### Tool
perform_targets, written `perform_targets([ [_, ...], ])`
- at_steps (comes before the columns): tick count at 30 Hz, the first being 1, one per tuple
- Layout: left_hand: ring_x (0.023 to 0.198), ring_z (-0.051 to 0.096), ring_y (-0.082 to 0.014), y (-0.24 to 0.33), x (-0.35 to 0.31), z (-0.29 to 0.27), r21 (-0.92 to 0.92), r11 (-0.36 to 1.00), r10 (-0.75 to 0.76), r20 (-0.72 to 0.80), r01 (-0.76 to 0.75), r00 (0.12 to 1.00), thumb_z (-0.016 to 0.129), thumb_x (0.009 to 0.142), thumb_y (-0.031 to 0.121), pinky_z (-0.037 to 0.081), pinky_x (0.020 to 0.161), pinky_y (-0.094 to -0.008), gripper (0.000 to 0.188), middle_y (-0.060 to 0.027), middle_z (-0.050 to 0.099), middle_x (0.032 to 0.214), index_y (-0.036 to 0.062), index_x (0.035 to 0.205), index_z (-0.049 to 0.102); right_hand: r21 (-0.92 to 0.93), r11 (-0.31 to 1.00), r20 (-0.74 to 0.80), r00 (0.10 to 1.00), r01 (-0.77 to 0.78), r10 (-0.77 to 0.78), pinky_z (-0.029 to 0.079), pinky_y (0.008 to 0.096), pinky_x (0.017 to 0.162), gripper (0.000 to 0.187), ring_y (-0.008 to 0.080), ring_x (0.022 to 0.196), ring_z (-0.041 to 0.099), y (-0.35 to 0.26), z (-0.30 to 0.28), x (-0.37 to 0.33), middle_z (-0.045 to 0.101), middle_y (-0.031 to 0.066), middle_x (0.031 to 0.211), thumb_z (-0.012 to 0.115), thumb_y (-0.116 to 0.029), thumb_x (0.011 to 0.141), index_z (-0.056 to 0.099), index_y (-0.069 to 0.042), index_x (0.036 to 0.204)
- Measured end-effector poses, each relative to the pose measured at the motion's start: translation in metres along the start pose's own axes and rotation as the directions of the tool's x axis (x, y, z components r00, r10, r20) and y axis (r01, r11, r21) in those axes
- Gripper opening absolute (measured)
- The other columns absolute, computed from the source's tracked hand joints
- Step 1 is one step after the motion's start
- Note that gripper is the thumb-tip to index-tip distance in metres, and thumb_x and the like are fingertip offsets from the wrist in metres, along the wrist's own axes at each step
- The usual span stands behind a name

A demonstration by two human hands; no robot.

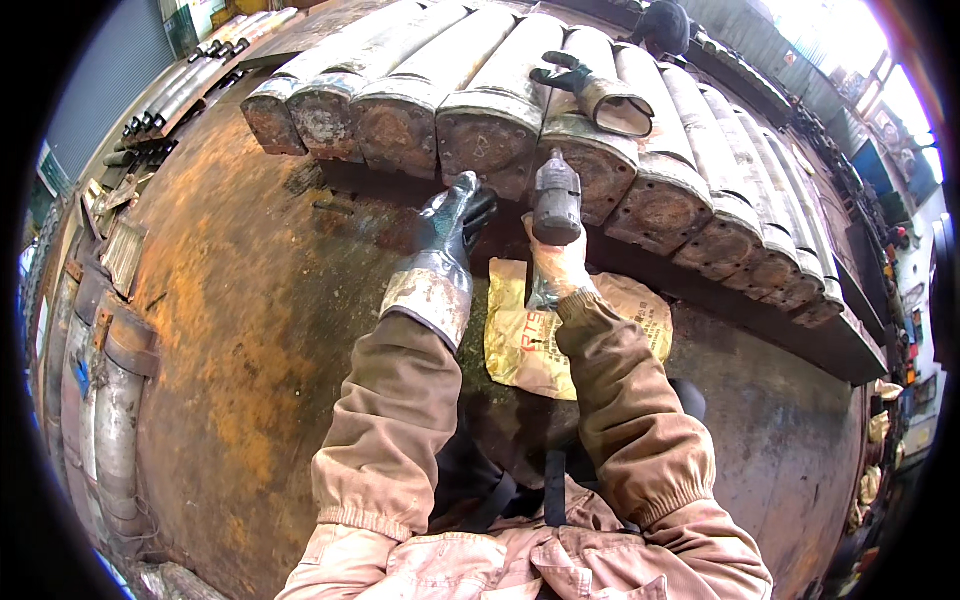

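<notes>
My left hand (452,222), in a dark rubber-coated glove with a worn pale cuff, is closed just before the flanged end of a metal column (490,135). Whatever its curled fingers hold, if anything, is hidden. My bare right hand (562,265) grips a dark grey bottle (557,205) from below. The bottle's narrow neck points away from me, toward another flanged end (590,170). Atop the columns lies a matching empty glove (615,105), its cuff opening toward me. Under my right forearm, a torn yellow sack (530,345) is spread out.
Several heavy metal columns lie side by side across dark supports (720,295) ahead. Rusty steel flooring (230,330) extends to the left, where more pipes (120,430) lie. A dark rounded object (664,25) stands beyond the columns. Shelving and clutter (905,240) line the far right.
</notes>
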State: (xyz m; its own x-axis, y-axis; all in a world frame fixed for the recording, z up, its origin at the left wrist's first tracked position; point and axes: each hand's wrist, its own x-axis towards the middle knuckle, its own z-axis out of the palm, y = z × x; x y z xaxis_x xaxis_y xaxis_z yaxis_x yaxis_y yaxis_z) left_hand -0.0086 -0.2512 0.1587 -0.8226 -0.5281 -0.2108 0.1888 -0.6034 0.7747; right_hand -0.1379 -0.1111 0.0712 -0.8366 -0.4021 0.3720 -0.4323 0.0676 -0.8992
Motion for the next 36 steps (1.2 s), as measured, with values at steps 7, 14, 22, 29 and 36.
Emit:
perform_targets([
  [7,0.103,0.068,-0.0304,-0.028,0.032,0.023,-0.022,0.999,-0.048,0.029,0.048,0.998,0.066,0.092,0.047,0.052,0.092,-0.0415,0.064,-0.0205,0.065,0.122,-0.0024,0.131,0.055,-0.225,0.956,0.094,0.981,0.189,-0.171,0.043,0.0315,0.058,0.028,0.0138,0.064,0.052,-0.041,-0.039,-0.011,0.057,0.0033,0.078,0.071,-0.016,0.088,0.060,-0.003,0.111],
  [14,0.099,0.068,-0.0314,-0.035,0.045,0.043,-0.024,0.990,-0.140,0.061,0.142,0.988,0.068,0.092,0.042,0.057,0.084,-0.0372,0.058,-0.0202,0.068,0.114,-0.0015,0.128,0.057,0.230,0.937,0.177,0.958,-0.261,0.224,0.038,0.0265,0.056,0.033,0.0089,0.061,0.044,-0.059,-0.049,-0.025,0.051,-0.0009,0.074,0.068,-0.007,0.089,0.056,-0.004,0.119],
  [22,0.093,0.070,-0.0292,-0.030,0.043,0.039,-0.057,0.994,-0.094,0.042,0.097,0.995,0.065,0.093,0.043,0.059,0.079,-0.0384,0.055,-0.0180,0.070,0.103,-0.0013,0.124,0.060,0.390,0.880,0.184,0.959,-0.271,0.213,0.039,0.0250,0.057,0.030,0.0095,0.063,0.046,-0.053,-0.025,-0.005,0.054,0.0004,0.079,0.070,-0.008,0.089,0.056,-0.005,0.116],
  [29,0.104,0.067,-0.0276,-0.017,0.031,0.024,-0.051,0.995,-0.085,0.022,0.086,0.996,0.058,0.095,0.052,0.053,0.092,-0.0398,0.061,-0.0165,0.069,0.116,-0.0001,0.125,0.060,0.164,0.986,-0.127,0.991,-0.023,0.045,0.052,0.0379,0.075,0.037,0.0264,0.080,0.067,0.005,0.025,0.007,0.070,0.0094,0.090,0.071,-0.028,0.086,0.058,-0.005,0.113],
  [36,0.119,0.060,-0.0311,0.013,0.015,-0.019,-0.039,0.999,-0.004,-0.014,0.004,1.000,0.056,0.094,0.057,0.046,0.104,-0.0406,0.069,-0.0198,0.062,0.130,0.0001,0.132,0.056,-0.060,0.998,-0.134,0.991,-0.036,0.027,0.053,0.0399,0.073,0.041,0.0335,0.082,0.069,-0.024,0.020,-0.006,0.070,0.0158,0.086,0.073,-0.024,0.079,0.055,-0.006,0.112],
])
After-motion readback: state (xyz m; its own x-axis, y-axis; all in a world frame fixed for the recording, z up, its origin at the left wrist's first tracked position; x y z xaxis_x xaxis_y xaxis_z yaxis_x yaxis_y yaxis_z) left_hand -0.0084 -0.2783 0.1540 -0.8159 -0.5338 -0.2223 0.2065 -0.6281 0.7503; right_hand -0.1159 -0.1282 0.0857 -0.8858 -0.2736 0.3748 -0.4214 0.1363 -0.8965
